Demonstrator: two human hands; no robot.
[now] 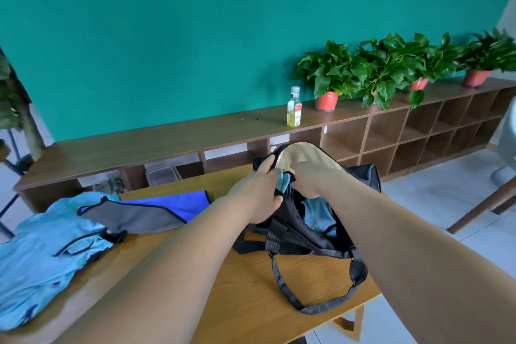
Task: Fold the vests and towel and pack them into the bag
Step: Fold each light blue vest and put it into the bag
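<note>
Packing: left hand (259,195) grips bag (321,237) rim, right hand (307,179) pushes cloth (318,215) in, grip unclear; lower-left vests (42,246) need folding next.

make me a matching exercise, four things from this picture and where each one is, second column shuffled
Things:
1 black bag
2 light blue vest
3 bottle
4 left hand

Places:
a on the long shelf unit, beside the potted plants
b spread out at the left end of the table
c gripping the bag's rim
d open at the right end of the table

Pairs: 1-d, 2-b, 3-a, 4-c
</note>
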